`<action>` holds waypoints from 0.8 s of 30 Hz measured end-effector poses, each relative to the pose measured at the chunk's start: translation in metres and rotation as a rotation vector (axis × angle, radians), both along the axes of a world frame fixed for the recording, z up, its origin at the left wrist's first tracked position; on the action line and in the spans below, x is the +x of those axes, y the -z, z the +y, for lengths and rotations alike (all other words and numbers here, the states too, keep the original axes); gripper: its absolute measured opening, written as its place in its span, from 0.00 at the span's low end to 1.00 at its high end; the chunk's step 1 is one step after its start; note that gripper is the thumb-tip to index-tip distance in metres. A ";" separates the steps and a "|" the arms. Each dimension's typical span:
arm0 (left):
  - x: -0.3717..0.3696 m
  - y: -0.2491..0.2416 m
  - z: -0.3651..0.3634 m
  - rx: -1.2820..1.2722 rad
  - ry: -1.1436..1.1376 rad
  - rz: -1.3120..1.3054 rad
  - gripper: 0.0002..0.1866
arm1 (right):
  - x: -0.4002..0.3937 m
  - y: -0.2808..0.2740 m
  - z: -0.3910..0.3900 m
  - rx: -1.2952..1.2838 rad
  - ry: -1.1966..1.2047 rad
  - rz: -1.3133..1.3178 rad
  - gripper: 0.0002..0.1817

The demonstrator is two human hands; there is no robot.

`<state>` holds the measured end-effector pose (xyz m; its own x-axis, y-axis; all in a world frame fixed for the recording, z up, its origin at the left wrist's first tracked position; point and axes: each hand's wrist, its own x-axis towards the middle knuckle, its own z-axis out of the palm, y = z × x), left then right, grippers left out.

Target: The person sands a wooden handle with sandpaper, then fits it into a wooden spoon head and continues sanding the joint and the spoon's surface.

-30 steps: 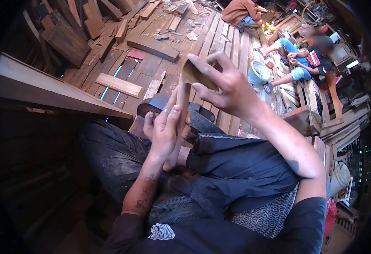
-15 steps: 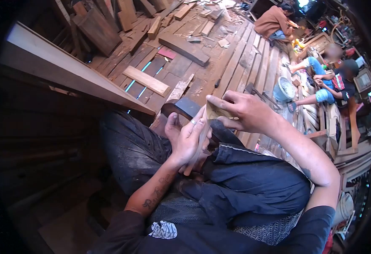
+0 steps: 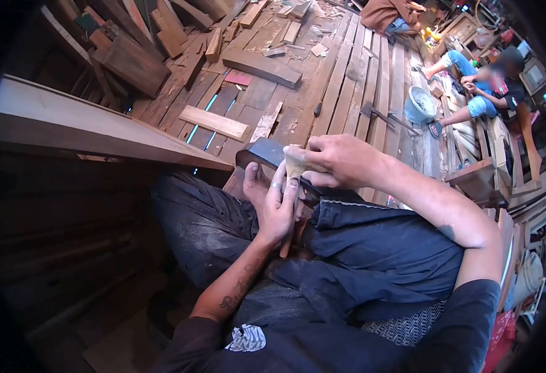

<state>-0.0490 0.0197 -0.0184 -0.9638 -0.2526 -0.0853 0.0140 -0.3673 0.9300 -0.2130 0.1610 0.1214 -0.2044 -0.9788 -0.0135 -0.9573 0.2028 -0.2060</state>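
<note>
My left hand (image 3: 278, 214) is wrapped round a slim wooden piece (image 3: 286, 244), whose lower end pokes out below the palm. A folded tan sheet, like sandpaper (image 3: 296, 164), is pinched in my right hand (image 3: 338, 160) and lies against the upper end of that piece, by my left fingertips. Both hands meet over my lap, above my bare foot (image 3: 254, 186). Just behind them is a dark block (image 3: 265, 153). The far side of the wooden piece is hidden by my fingers.
A long pale board (image 3: 98, 127) slants across the left. Wood offcuts (image 3: 263, 67) and a light plank (image 3: 215, 122) lie on the slatted floor. At the right are a bucket (image 3: 420, 104), a hammer-like tool (image 3: 388, 117) and a seated person (image 3: 490, 87); another person (image 3: 388, 15) sits farther back.
The tan sheet and my right hand have shifted slightly left, over the top of the wooden piece. The view has tilted a little, and the surroundings sit higher in the frame.
</note>
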 end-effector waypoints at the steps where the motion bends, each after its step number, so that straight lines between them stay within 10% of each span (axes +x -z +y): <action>1: 0.000 0.000 0.000 -0.002 -0.011 -0.008 0.25 | -0.003 0.000 -0.001 0.001 -0.020 0.008 0.35; 8: 0.017 -0.026 -0.003 0.110 0.028 -0.057 0.21 | -0.006 0.005 -0.001 0.036 0.091 0.011 0.36; 13: 0.047 -0.039 -0.038 -0.043 0.574 -0.334 0.18 | -0.007 0.008 0.004 -0.003 0.160 0.042 0.35; 24: 0.089 -0.030 -0.031 -0.552 0.196 -0.116 0.23 | 0.032 0.001 -0.019 0.209 0.078 0.003 0.30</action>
